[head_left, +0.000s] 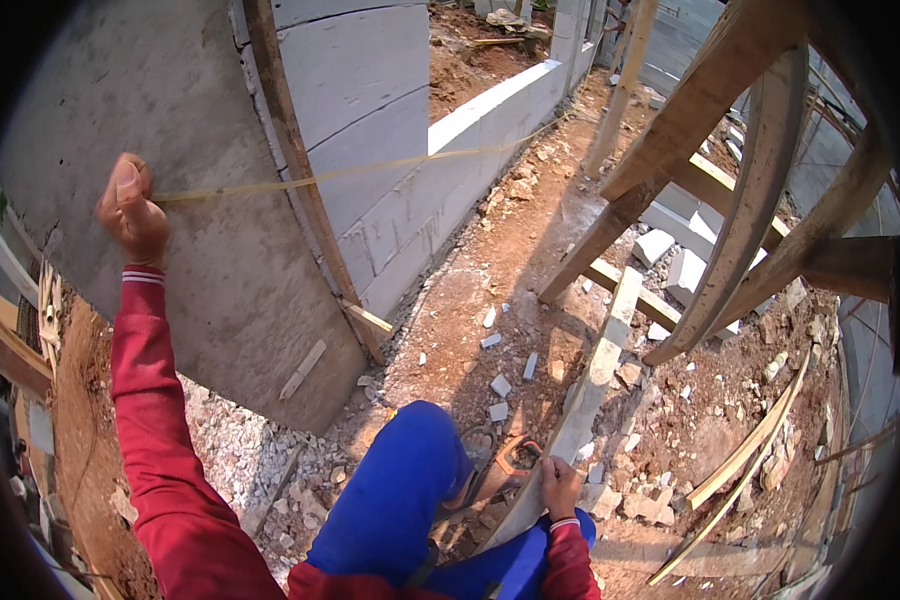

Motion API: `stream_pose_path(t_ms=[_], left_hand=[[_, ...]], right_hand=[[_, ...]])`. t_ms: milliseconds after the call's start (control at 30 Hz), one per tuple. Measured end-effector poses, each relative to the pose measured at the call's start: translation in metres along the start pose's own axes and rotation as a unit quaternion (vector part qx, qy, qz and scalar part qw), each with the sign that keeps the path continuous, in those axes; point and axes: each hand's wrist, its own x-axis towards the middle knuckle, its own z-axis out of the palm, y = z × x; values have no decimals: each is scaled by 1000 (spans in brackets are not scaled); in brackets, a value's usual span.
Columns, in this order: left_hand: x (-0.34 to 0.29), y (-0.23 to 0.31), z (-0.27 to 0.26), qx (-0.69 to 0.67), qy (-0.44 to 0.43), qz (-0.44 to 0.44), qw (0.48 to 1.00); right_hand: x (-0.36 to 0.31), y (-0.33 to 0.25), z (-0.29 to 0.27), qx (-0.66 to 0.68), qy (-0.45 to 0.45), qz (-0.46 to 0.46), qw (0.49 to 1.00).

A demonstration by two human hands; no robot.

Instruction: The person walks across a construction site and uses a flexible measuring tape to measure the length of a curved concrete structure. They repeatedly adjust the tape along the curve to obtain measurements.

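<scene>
My left hand (135,210) is raised at the left, closed in a fist on the end of a thin yellowish strap (370,172). The strap stretches right, across the grey concrete slab face (190,130) and the white block wall (370,110), and bends away toward the far end of the wall. Low in the view, my right hand (560,487) is closed on the edge of a long wooden plank (595,385). The plank slants up from my legs toward a timber frame (610,230). A handsaw with an orange handle (519,457) lies by my foot, its blade partly hidden.
A wooden batten (300,160) runs along the slab's edge. Broken white blocks (685,270) and small chips are scattered over the reddish, stony ground (460,330). Thin wood strips (745,455) lie at the right. A wooden post (620,95) stands farther back.
</scene>
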Motion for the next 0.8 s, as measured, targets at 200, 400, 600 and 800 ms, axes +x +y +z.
stream_pose_path(t_ms=[200, 400, 600, 800], left_hand=[[-1, 0, 4, 24, 1, 9, 1000], [4, -7, 3, 23, -5, 37, 999], [7, -7, 7, 16, -1, 37, 999], [5, -2, 11, 24, 10, 32, 999]], right_hand=[[4, 0, -7, 2, -14, 37, 999], [1, -13, -4, 59, -20, 64, 996], [0, -17, -4, 19, 2, 16, 1000], [4, -4, -2, 29, -22, 55, 998]])
